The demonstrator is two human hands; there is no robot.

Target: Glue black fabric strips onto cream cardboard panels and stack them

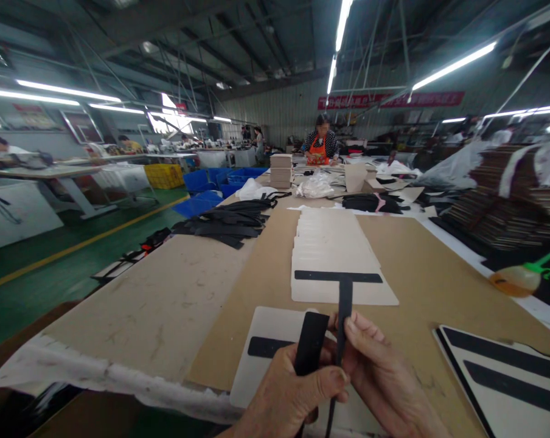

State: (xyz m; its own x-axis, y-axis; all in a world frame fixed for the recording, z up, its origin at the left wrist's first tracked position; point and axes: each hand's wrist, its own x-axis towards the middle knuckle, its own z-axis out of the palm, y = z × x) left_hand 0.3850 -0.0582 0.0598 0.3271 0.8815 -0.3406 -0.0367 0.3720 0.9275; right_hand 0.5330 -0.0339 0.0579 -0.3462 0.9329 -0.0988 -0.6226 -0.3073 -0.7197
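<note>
At 6 o'clock in my view, the left hand has its fingers clenched on a wide black strip. The thumb lies across its lower end and the strip stands upright. Just beside it, at 5 o'clock, the right hand pinches the thin stem of a T-shaped black strip between thumb and forefinger. Its crossbar lies at 12 o'clock from the hands, over the nearest sheet in a row of white cards on the tabletop. Under my hands lies another white card bearing a black band. At 3 o'clock I see a white board with black stripes, and at 2 o'clock an orange bottle with a green nozzle. A pile of black strips sits at 11 o'clock. A person in an orange apron works well apart at the far end.
</note>
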